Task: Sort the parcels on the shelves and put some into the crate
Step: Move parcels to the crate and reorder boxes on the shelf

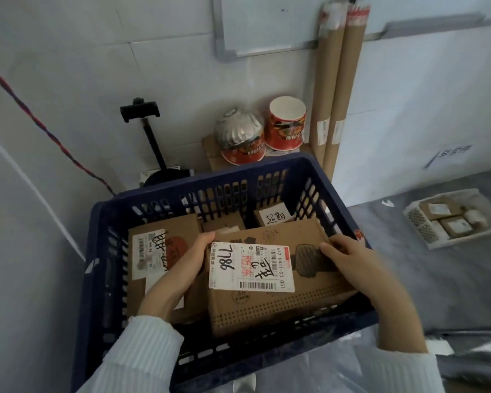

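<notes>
Left hand (pixel 179 270) and right hand (pixel 355 265) grip the parcel (pixel 267 310) at 9 and 3 o'clock in the crate (pixel 238 173); stiff cardboard, likely light

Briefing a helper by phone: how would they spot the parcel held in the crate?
Find the dark blue crate at the wall. In its right half, the left hand and right hand hold a cardboard box. Only its label bears handwritten 7786.

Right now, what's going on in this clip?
A person holds a labelled cardboard parcel inside the blue crate. The left hand grips its left edge and the right hand its right side. It lies over other parcels in the crate and is not yet let go.
</notes>
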{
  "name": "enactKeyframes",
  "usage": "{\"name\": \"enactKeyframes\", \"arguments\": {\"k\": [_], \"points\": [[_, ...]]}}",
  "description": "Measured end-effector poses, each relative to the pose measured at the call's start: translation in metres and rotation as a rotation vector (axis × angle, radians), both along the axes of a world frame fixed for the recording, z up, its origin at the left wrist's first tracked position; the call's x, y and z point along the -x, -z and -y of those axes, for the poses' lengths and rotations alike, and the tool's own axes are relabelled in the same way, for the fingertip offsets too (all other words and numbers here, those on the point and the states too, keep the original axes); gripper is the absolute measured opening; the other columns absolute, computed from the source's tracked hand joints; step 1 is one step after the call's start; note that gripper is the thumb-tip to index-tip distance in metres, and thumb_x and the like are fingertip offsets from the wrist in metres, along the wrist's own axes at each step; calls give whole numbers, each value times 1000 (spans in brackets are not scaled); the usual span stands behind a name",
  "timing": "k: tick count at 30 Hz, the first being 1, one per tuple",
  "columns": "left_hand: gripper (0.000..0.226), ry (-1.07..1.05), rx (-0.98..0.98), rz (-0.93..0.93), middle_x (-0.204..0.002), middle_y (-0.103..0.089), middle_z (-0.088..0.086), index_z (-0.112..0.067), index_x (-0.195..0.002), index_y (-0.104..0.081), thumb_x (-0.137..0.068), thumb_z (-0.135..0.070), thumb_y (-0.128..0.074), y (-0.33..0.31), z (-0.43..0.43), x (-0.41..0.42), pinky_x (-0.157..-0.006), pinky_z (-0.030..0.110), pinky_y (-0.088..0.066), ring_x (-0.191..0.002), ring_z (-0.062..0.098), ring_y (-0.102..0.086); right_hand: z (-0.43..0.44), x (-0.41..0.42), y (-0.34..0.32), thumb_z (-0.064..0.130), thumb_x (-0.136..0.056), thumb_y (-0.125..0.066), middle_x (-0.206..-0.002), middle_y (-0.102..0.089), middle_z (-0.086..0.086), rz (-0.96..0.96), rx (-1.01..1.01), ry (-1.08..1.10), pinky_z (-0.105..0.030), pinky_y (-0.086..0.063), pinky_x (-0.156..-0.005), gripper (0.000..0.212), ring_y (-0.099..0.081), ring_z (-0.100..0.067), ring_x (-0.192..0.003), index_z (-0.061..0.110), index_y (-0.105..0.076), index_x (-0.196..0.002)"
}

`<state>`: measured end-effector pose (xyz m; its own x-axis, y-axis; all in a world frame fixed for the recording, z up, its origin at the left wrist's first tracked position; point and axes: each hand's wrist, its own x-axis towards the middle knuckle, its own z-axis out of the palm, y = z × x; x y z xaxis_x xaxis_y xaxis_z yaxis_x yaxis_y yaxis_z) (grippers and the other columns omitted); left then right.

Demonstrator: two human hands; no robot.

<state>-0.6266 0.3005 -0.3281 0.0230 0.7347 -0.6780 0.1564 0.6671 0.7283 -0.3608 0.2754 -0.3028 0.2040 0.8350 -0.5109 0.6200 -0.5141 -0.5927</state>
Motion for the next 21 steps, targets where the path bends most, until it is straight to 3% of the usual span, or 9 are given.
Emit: {"name": "enactKeyframes", "arguments": {"k": [3,6,8,12,16,19,21], "points": [[44,19,25,-2,-69,-74,1,-19,-81,-70,-98,-42,-37,9,-2,-12,-89,36,-41,-89,27,-63,2,-10,1,39,-100,-43,-101,-53,2,78,20,29,-26,-37,-72,33,-48,-13,-89,22,-53,-127],[34,90,29,-13,-93,-71,6,-13,-110,-65,-99,-21,-34,28,3,-24,-78,32,-44,-87,23,-62,7,-11,12,36,-100,-44,-87,-51,7,75,62,62,-26,-38,-70,30,-48,-10,-80,19,-54,-123],[32,96,-7,-52,-109,-64,6,-16,-119,-59,-97,-12,-36,33,4,-23,-75,29,-46,-91,19,-61,9,-7,22,34,-100,-46,-97,-55,4,27,63,82,-29,-38,-77,31,-51,-14,-89,17,-54,-126],[31,254,-168,-94,-115,-56,-14,-33,-120,-54,-102,-20,-31,30,7,-11,-84,22,-43,-99,1,-55,12,-2,36,34,-99,-49,-117,-59,-5,-55,-6,181,-34,-41,-81,33,-52,-20,-99,17,-53,-127],[35,296,-296,-114,-132,-49,-18,-36,-122,-55,-101,-13,-39,23,3,-8,-86,18,-40,-121,4,-45,11,-2,37,31,-97,-52,-126,-58,-2,-66,-46,200,-32,-44,-86,36,-53,-17,-103,19,-51,-132],[39,184,-341,-81,-129,-54,-15,-33,-119,-59,-96,-4,-46,18,4,-8,-71,10,-45,-116,2,-50,17,0,33,22,-96,-56,-129,-58,1,-73,-182,216,-25,-42,-83,37,-52,-11,-102,19,-54,-133],[37,108,-376,-85,-122,-58,-14,-33,-113,-61,-95,-4,-48,12,6,-8,-77,14,-47,-109,0,-55,23,3,30,22,-95,-57,-124,-61,3,-90,-276,241,-18,-44,-77,34,-55,-10,-99,21,-56,-130]]}}
